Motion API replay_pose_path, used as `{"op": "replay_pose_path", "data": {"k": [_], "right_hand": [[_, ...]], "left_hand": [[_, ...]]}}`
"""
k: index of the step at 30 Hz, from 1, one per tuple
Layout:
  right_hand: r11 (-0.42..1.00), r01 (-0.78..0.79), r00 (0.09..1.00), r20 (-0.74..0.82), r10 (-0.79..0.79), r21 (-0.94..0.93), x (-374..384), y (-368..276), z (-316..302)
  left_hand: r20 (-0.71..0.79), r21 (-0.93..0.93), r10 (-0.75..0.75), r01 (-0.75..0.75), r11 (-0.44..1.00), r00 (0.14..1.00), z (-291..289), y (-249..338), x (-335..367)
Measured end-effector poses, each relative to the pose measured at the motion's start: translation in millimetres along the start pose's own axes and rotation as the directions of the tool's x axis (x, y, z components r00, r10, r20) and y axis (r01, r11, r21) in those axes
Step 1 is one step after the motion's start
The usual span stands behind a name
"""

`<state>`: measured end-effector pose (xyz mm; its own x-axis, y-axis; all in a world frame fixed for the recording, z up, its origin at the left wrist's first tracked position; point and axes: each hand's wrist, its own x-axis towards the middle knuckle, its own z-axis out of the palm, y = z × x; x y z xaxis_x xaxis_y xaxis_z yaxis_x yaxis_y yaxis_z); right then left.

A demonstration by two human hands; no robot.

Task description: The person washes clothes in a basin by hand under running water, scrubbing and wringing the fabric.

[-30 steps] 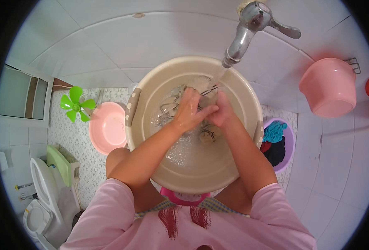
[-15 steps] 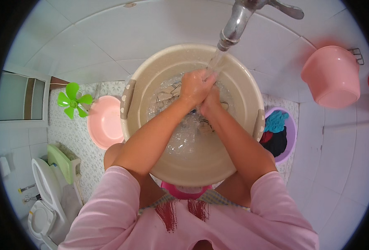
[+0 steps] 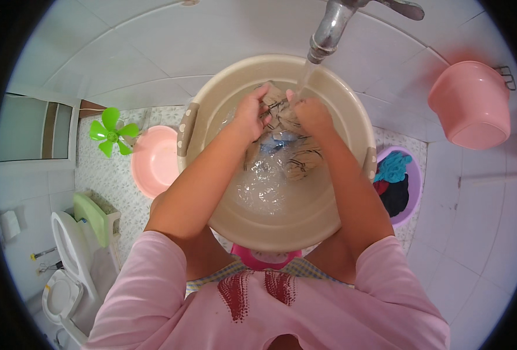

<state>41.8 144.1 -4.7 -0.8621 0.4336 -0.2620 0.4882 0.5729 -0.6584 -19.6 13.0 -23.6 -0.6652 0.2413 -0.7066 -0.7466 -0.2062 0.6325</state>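
Note:
A tan cloth with dark lines and a blue patch lies partly in the sudsy water of a large beige basin. Its upper part is lifted between my hands. My right hand is closed around a bunch of it, right under the water from the metal tap. Against the cloth's left side rests my left hand, its fingers bent but apart. White foam floats in the near half of the basin.
Left of the basin stand a pink basin and a green fan. To the right, a purple tub holds blue, red and black clothes. A pink bucket hangs on the right wall. A toilet is at the lower left.
My hands were pressed together under the tap; now they are apart, with the left further left and the right turned inward. The cloth has come up between them, its blue patch showing.

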Motion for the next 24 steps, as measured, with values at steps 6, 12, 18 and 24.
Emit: {"op": "replay_pose_path", "data": {"k": [6, 12, 18, 24], "right_hand": [[0.704, -0.096, 0.961, 0.25, -0.119, 0.703, -8.6, -10.1, -22.2], [0.841, -0.035, 0.995, 0.1, -0.023, 0.541, 10.5, 9.6, -15.5], [0.238, -0.33, 0.852, 0.397, -0.342, 0.914, 0.7, -2.4, -27.2], [0.39, -0.284, 0.855, 0.415, -0.309, 0.876, -4.5, -3.3, -19.6]], "left_hand": [[-0.011, -0.55, -0.254, 0.206, 0.809, 0.967, -21.0, 4.8, -27.7], [0.121, -0.653, -0.183, 0.217, 0.725, 0.976, -24.5, 12.8, -38.4], [0.144, -0.378, -0.233, 0.271, 0.885, 0.962, -38.0, -4.0, -14.0], [0.434, -0.544, -0.109, 0.357, 0.759, 0.894, -18.6, -10.2, -29.8]]}}
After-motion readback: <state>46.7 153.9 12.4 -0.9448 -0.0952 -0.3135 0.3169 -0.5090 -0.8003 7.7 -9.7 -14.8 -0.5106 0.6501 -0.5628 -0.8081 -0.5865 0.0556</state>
